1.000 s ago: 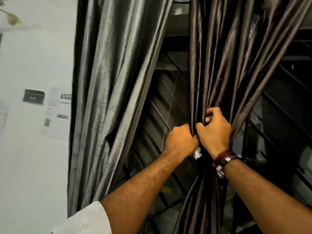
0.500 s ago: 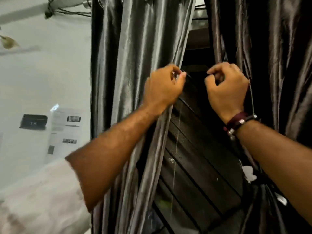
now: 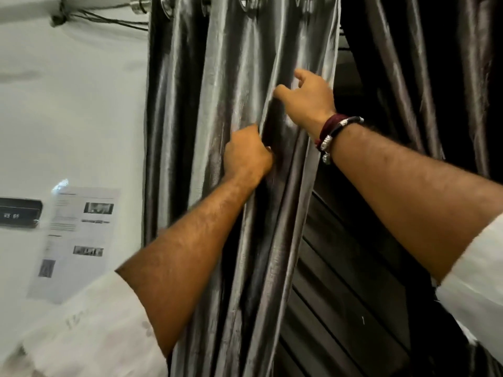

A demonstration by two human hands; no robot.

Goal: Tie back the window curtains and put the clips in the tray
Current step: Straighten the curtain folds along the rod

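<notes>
Both hands are on the left curtain (image 3: 245, 77), and to my eye the thing now is to gather its folds evenly toward the wall before tying. The left hand (image 3: 246, 156) clenches a pleat at mid-height; the right hand (image 3: 307, 100) sits higher with fingers loosely curled against the cloth near its inner edge. It hangs by eyelets, grey, glossy, deeply pleated.
</notes>
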